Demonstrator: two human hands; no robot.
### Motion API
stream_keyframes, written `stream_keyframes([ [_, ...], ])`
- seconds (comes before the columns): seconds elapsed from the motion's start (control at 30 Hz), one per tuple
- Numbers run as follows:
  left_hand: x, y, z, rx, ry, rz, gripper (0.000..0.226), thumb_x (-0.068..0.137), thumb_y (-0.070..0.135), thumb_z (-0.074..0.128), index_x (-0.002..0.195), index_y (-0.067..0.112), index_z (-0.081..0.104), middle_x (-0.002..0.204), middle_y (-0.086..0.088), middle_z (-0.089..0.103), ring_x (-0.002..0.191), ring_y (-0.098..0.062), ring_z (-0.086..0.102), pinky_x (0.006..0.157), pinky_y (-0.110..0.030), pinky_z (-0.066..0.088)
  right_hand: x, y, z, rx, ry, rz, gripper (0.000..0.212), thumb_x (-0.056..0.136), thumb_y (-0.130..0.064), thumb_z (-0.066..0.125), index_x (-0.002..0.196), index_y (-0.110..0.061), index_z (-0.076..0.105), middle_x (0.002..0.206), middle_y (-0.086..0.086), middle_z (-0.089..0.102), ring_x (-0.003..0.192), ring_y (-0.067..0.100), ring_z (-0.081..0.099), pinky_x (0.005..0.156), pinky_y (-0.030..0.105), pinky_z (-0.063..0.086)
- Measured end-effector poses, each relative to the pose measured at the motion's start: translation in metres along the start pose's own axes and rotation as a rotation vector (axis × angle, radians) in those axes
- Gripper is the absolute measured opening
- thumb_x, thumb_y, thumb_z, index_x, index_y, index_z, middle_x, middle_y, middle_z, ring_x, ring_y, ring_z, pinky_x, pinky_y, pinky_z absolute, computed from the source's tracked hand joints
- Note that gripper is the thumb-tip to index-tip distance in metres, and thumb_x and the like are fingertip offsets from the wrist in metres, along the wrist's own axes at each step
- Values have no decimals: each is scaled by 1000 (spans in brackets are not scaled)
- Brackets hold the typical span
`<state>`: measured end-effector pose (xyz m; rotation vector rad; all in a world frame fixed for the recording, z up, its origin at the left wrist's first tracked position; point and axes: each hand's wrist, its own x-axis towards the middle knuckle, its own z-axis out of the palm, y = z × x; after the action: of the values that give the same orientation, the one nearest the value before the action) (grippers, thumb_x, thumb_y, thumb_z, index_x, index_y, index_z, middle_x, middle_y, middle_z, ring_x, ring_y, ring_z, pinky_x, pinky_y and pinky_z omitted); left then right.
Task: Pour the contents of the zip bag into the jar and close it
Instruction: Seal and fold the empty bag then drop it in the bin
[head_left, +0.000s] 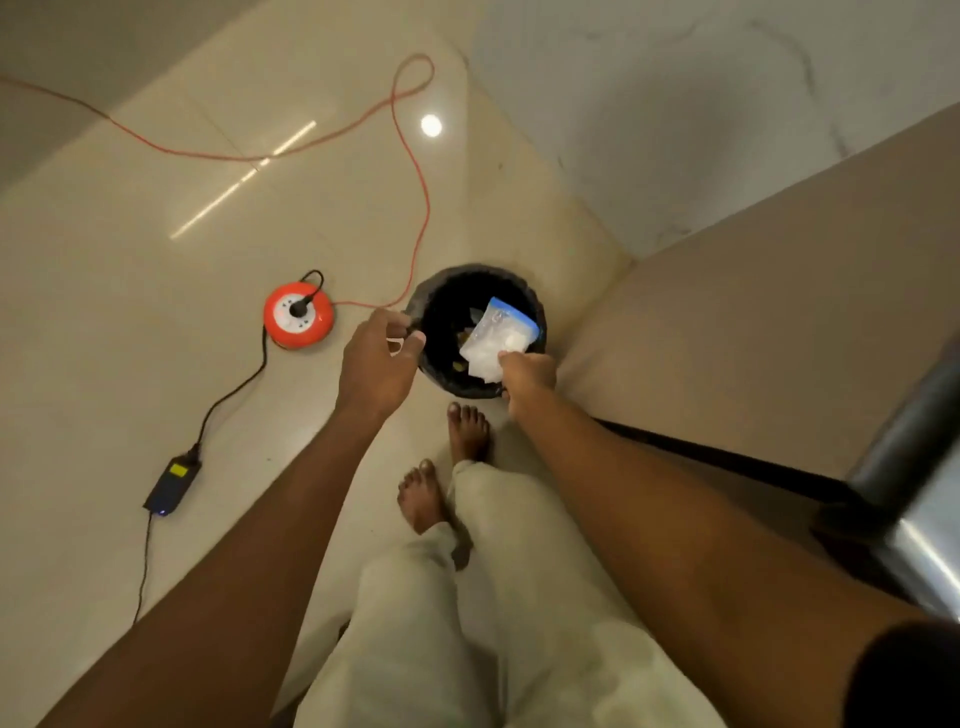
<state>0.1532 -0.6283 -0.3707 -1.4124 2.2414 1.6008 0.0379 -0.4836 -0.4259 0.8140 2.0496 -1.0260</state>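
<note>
Clear plastic with a blue zip strip, the zip bag (496, 338) hung over the mouth of a black bin (475, 330) on the floor, likely so it would drop inside; no jar was in view. The right hand (527, 374) kept a closed pinch grip on the bag's near edge. The left hand (376, 361), fingers curled, touched the bin's rim, apparently steadying it.
</note>
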Motion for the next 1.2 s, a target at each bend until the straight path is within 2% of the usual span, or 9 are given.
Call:
stream_keyframes([
  [0.13,44,-57,45,-51,-50,-80,24,98,24,70,120,14,66,115,-3,71,89,-8,65,77,-22,47,78,28,49,-55,6,39,49,99,-15,64,143,1,53,134,22,67,119,40,67,100,50,58],
  [0.27,72,-92,86,-112,-94,-124,26,98,24,71,123,16,66,113,0,70,99,-15,65,78,-20,47,140,48,81,-57,-24,116,55,101,-16,61,152,-2,44,146,22,57,130,40,59,106,50,54],
  [0.47,69,-117,90,-123,-228,-144,22,98,29,71,120,24,69,113,5,70,104,-12,66,86,-26,50,161,53,105,-56,-81,200,47,103,-15,61,146,-1,49,140,18,60,125,35,61,103,46,54],
  [0.6,24,-105,55,-119,-213,-194,16,99,24,69,115,23,71,110,4,69,105,-13,65,80,-22,48,115,47,92,41,-103,159,34,100,-10,66,132,-2,62,112,13,68,98,28,66,88,42,59],
  [0.73,-34,-62,6,-111,-214,-190,13,98,22,71,111,23,72,111,3,73,106,-15,67,91,-33,53,28,27,60,47,-101,39,23,96,-12,67,114,1,71,83,9,63,69,20,57,67,38,53],
  [0.8,-63,-27,-19,-107,-200,-148,11,98,22,70,110,23,72,111,6,74,106,-12,67,93,-35,53,-23,11,31,27,-119,-91,19,94,-11,62,102,4,71,79,9,61,70,22,54,63,37,46],
  [0.9,-103,34,-50,-96,-195,-62,9,99,21,70,107,25,71,108,14,73,103,-4,67,91,-29,52,-97,-20,-20,9,-163,-277,13,97,-13,62,90,-5,70,83,5,65,82,24,60,75,42,53],
  [1.0,-148,91,-77,-103,-186,43,11,99,20,70,108,27,71,105,20,71,92,12,65,84,-17,48,-172,-42,-74,38,-260,-402,11,99,-14,64,97,-10,73,88,2,69,95,30,68,91,46,58],
  [1.2,-229,159,-82,-73,-174,277,13,99,14,68,111,18,72,106,13,74,88,16,65,74,1,45,-276,-46,-185,41,-311,-764,10,100,-22,66,98,-19,75,94,-5,76,95,15,72,88,33,60],
])
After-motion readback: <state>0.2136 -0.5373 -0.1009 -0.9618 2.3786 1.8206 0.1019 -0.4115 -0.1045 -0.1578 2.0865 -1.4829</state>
